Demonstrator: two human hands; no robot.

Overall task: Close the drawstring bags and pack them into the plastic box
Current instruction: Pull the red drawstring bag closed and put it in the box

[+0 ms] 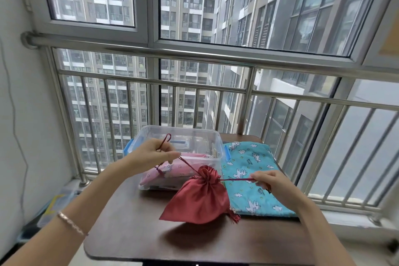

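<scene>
We see a red satin drawstring bag (pixel 198 201) hanging by its cords over a dark brown table (pixel 151 233), its neck gathered tight. The left hand (pixel 155 153) pinches one dark red cord (pixel 190 165), drawn up and leftward, a loop standing above the fingers. The right hand (pixel 272 181) pinches the other cord (pixel 235 179), stretched rightward. The hands are well apart. Behind the bag stands a clear plastic box (pixel 194 140) with blue latches (pixel 128 147), and a pink unicorn-print bag (pixel 172 171) lies inside. Just right of the box, a turquoise unicorn-print bag (pixel 248 170) lies flat on the table, its printed words too small to read. A thin bracelet (pixel 72 223) circles the left wrist.
</scene>
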